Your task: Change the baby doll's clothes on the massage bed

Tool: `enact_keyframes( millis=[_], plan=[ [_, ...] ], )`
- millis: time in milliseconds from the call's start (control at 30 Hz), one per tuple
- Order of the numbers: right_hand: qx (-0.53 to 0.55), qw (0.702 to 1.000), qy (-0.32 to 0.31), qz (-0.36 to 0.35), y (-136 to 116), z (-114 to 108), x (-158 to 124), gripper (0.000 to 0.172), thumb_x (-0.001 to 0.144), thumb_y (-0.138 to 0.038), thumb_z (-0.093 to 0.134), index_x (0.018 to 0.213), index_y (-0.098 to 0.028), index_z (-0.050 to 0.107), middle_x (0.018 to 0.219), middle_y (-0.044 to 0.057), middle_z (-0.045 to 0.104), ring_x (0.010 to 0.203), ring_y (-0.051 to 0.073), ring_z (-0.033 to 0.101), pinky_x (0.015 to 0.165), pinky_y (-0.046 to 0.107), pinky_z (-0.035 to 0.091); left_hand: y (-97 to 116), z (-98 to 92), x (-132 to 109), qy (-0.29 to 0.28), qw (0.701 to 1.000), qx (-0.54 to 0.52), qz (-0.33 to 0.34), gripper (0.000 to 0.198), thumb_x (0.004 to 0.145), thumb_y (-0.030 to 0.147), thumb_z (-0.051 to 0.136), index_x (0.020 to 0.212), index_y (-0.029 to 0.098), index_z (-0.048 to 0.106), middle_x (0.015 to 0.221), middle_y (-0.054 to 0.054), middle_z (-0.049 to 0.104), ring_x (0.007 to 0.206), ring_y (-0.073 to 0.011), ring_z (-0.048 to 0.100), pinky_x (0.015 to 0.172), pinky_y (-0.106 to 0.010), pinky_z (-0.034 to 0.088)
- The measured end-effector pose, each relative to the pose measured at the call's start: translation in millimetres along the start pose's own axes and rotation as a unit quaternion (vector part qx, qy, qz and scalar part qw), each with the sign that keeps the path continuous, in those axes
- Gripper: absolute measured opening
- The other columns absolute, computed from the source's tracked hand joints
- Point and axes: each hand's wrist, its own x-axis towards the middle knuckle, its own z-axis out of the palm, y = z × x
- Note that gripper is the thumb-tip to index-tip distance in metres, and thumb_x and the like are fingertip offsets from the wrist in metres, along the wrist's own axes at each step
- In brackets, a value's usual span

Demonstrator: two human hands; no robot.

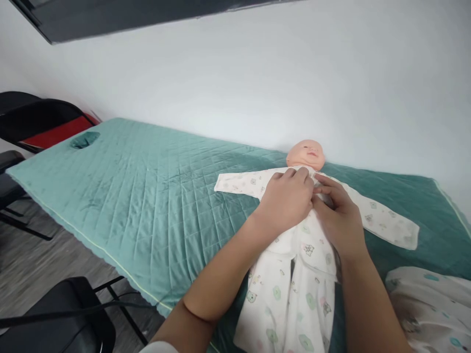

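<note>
A baby doll (305, 153) lies on its back, its bare head towards the wall. It wears a white printed jacket (382, 218) with both long sleeves spread out to the sides, and matching white trousers (272, 299). My left hand (289, 196) rests on the upper chest of the jacket with its fingers curled at the front. Close beside it, my right hand (338, 211) has thumb and fingers bent together at the same front edge below the neck. Both hands pinch the jacket there; any fastening between the fingertips is hidden.
A quilted green cover (154, 196) with a face hole (85, 140) lies over the bed against a white wall. White printed cloth (434, 309) is bunched at the lower right. Black chairs (62, 318) stand along the left side, one with a red item (59, 132).
</note>
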Motion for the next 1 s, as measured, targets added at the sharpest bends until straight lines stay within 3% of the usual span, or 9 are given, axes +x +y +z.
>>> enact_keyframes(
  millis=[200, 500, 600, 767, 1000],
  plan=[
    [0.005, 1.0, -0.016, 0.02, -0.8, -2.2, 0.5, 0.011, 0.081, -0.029, 0.066, 0.088, -0.025, 0.073, 0.137, 0.001, 0.059, 0.126, 0.026, 0.054, 0.107, 0.044, 0.042, 9.0, 1.4, -5.1, -0.004, 0.999, 0.034, -0.004, 0.02, 0.093, 0.013, 0.043, 0.099, 0.015, 0.062, 0.108, -0.008, 0.061, 0.095, -0.0225, 0.058, 0.077, -0.039, 0.047],
    [0.028, 0.999, -0.026, 0.007, 4.8, -4.4, 3.8, 0.017, 0.088, -0.039, 0.064, 0.086, -0.024, 0.071, 0.135, 0.001, 0.061, 0.127, 0.024, 0.053, 0.112, 0.044, 0.037, -3.3, 7.1, -10.7, -0.006, 0.991, -0.128, -0.031, 0.031, 0.102, 0.024, 0.034, 0.104, 0.021, 0.065, 0.124, -0.002, 0.06, 0.11, -0.0181, 0.055, 0.088, -0.033, 0.05],
    [0.014, 0.999, -0.021, 0.031, 2.8, -4.1, 4.0, 0.022, 0.086, -0.044, 0.067, 0.088, -0.023, 0.071, 0.137, 0.003, 0.059, 0.123, 0.026, 0.055, 0.107, 0.045, 0.041, -7.2, 8.3, -12.3, -0.009, 0.985, -0.17, -0.04, 0.032, 0.102, 0.026, 0.034, 0.109, 0.024, 0.064, 0.129, -0.002, 0.057, 0.115, -0.019, 0.054, 0.093, -0.034, 0.05],
    [-0.004, 0.999, -0.029, 0.039, -2.4, -4.4, 3.3, 0.023, 0.081, -0.045, 0.071, 0.088, -0.023, 0.069, 0.139, 0.002, 0.057, 0.125, 0.027, 0.053, 0.103, 0.042, 0.043, -14.2, 3.7, -14.1, -0.02, 0.987, -0.151, -0.057, 0.026, 0.101, 0.03, 0.038, 0.105, 0.022, 0.062, 0.119, -0.005, 0.059, 0.109, -0.0207, 0.055, 0.092, -0.037, 0.05],
    [-0.025, 0.998, -0.004, 0.054, -7.4, -1.2, 1.1, 0.028, 0.08, -0.05, 0.068, 0.086, -0.023, 0.067, 0.133, 0.005, 0.06, 0.115, 0.029, 0.058, 0.097, 0.046, 0.046, -16.1, 16.6, -13.4, -0.007, 0.973, -0.227, -0.043, 0.032, 0.101, 0.037, 0.039, 0.117, 0.025, 0.064, 0.14, -0.005, 0.051, 0.131, -0.0237, 0.047, 0.109, -0.042, 0.044]
  ],
)
